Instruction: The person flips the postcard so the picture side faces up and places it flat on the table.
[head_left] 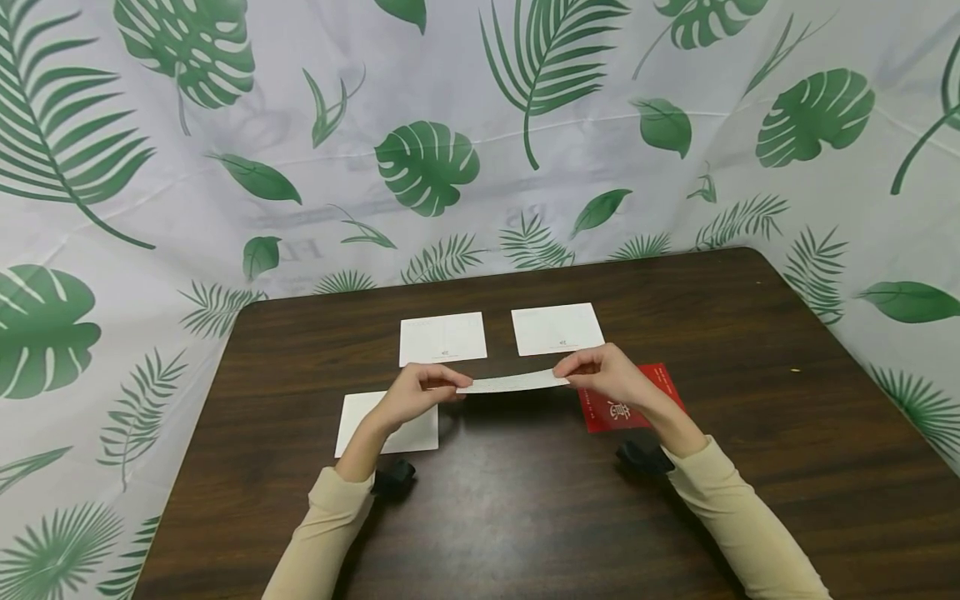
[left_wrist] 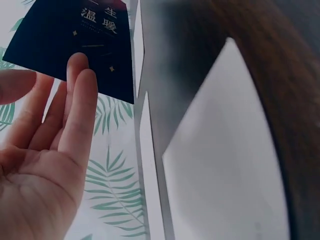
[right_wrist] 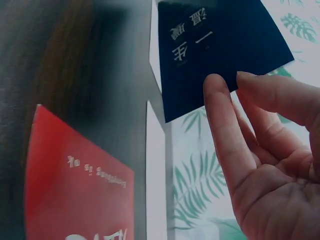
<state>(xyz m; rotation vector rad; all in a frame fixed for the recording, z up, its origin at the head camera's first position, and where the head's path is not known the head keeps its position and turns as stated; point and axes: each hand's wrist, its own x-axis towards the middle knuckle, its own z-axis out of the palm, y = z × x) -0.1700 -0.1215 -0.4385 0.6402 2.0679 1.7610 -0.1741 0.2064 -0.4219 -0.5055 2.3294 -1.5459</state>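
Observation:
Both hands hold one card [head_left: 513, 382] up between them over the middle of the table. Its white side tilts up toward the head view; the wrist views show the other side, a dark blue card face [left_wrist: 60, 37] with light lettering. My left hand [head_left: 415, 396] pinches one short end between thumb and fingers. The opposite end is pinched by my right hand [head_left: 607, 372], with fingertips on the dark side [right_wrist: 220, 55]. Under the left wrist lies a white card [head_left: 412, 432], partly hidden. A red card [head_left: 600, 412] with white lettering lies beneath the right hand.
Two more white cards, a left one [head_left: 442, 337] and a right one [head_left: 557, 328], lie farther back on the dark wooden table [head_left: 510, 517]. A leaf-patterned cloth [head_left: 450, 100] hangs behind the table. Dark devices [head_left: 641, 457] sit under the wrists.

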